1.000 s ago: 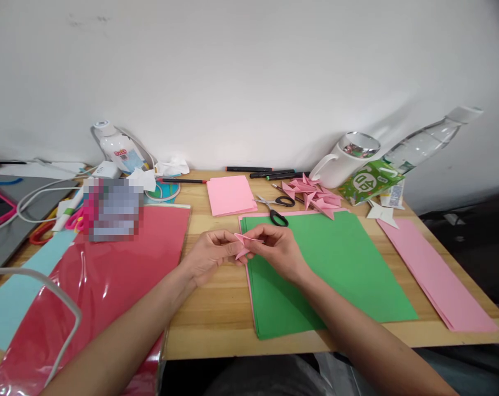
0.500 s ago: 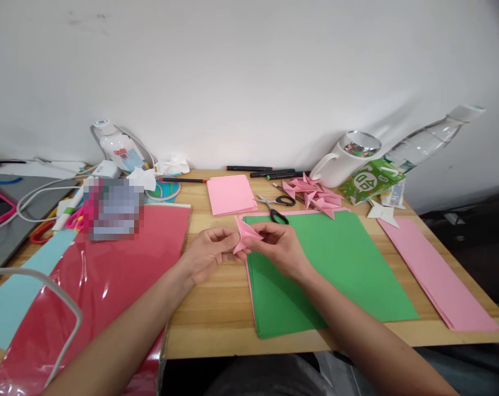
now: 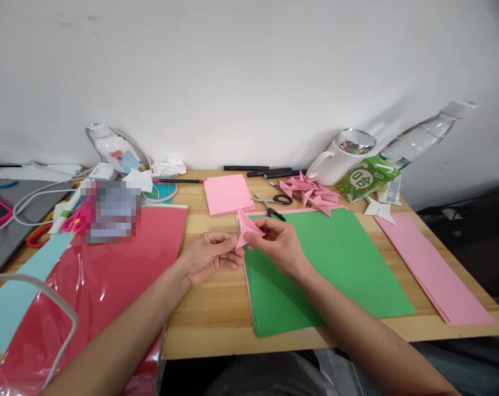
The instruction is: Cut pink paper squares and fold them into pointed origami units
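Between my hands is a folded pink paper piece (image 3: pixel 246 231) with several pointed flaps, one pointing up. My right hand (image 3: pixel 280 245) pinches it between thumb and fingers from the right. My left hand (image 3: pixel 214 253) meets its lower left point with the thumb and forefinger closed there. Both hands are raised at the left edge of a stack of green paper (image 3: pixel 332 275). Just beyond them are a pile of square pink sheets (image 3: pixel 228 194), scissors (image 3: pixel 280 201) with black handles, and a heap of folded pink paper pieces (image 3: pixel 309 192).
Right of the green paper lie long pink strips (image 3: pixel 431 267) and a white folded star (image 3: pixel 379 209). A white mug (image 3: pixel 342 159), a green packet (image 3: pixel 369 179) and a clear bottle (image 3: pixel 422 135) stand behind. At left is red paper in clear film (image 3: pixel 142 264); a white cable (image 3: pixel 64 302) crosses it.
The pink paper piece has turned slightly and shows more of its upright flap. My left fingers have shifted down to its lower left point. The whole view has moved a little.
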`<action>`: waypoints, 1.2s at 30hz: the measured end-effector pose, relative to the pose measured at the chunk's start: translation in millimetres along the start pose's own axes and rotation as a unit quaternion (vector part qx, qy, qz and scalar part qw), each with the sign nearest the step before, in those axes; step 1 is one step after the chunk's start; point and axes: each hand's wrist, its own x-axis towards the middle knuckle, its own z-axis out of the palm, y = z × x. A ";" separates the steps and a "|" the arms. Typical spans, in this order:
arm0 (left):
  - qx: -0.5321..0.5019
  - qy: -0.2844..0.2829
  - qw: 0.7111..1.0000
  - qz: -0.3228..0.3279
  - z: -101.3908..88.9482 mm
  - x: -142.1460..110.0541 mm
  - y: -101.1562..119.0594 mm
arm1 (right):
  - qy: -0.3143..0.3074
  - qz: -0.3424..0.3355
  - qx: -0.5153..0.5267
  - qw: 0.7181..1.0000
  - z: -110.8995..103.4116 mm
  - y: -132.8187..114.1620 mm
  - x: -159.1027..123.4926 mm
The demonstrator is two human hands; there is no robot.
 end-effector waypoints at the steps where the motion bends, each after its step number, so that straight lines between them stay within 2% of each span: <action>1: 0.007 0.003 1.000 0.008 0.9 -0.5 0.2 | 0.002 -0.001 -0.002 1.000 0.0 0.4 0.0; 11: 0.110 -0.001 0.989 0.101 9.3 -3.3 -0.4 | 0.020 0.000 -0.021 1.000 1.4 1.5 -0.3; 17: 0.171 0.047 0.969 0.169 13.0 -4.7 -4.0 | 0.020 -0.003 -0.013 1.000 3.4 4.2 -0.5; 24: 0.129 -0.001 0.982 0.137 10.5 -3.6 -1.5 | 0.001 -0.008 0.004 1.000 1.9 1.8 -1.0; 30: 0.075 0.017 0.988 0.136 10.8 -2.3 -1.2 | 0.025 -0.010 0.001 1.000 4.9 6.1 -1.1; 33: 0.068 0.029 0.987 0.139 12.1 -2.3 -0.4 | 0.029 -0.046 -0.018 0.998 5.4 9.9 -1.8; 36: 0.096 0.053 0.982 0.152 12.8 -2.1 -1.2 | 0.029 -0.121 -0.096 0.988 3.1 12.0 -2.3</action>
